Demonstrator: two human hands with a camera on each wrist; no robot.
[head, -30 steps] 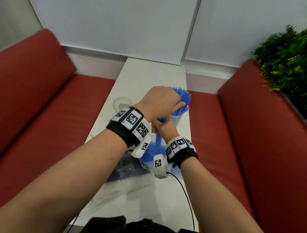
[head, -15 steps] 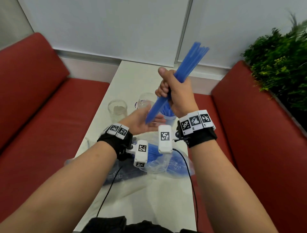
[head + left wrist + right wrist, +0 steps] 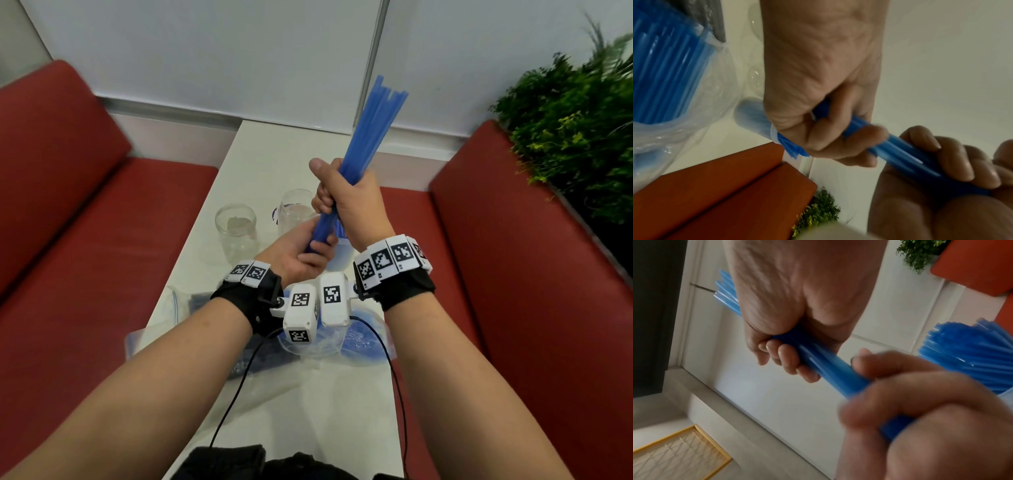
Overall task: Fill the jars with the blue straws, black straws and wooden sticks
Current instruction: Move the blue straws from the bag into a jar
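A bundle of blue straws (image 3: pixel 371 133) stands tilted above the table. My right hand (image 3: pixel 346 195) grips it round the middle; its top ends point up and to the right. My left hand (image 3: pixel 305 250) curls round the bundle's lower end, just below the right hand. In the left wrist view the left hand's fingers (image 3: pixel 838 129) wrap the straws (image 3: pixel 900 151). The right wrist view shows my right fingers (image 3: pixel 789 356) round the same bundle (image 3: pixel 828 368). Behind the hands stands a jar with blue straws (image 3: pixel 343 251), partly hidden. Two empty jars (image 3: pixel 236 229) (image 3: pixel 294 209) stand to its left.
On the white table (image 3: pixel 274 154) near me lie a clear bag of blue straws (image 3: pixel 359 342) and a bag of black straws (image 3: pixel 202 301). Red benches (image 3: pixel 85 222) (image 3: pixel 513 257) flank the table. A green plant (image 3: pixel 565 130) is at the right.
Both hands were low at the jar of blue straws. My right hand lifted a bundle up, and my left hand, open under its lower end, has now curled round it.
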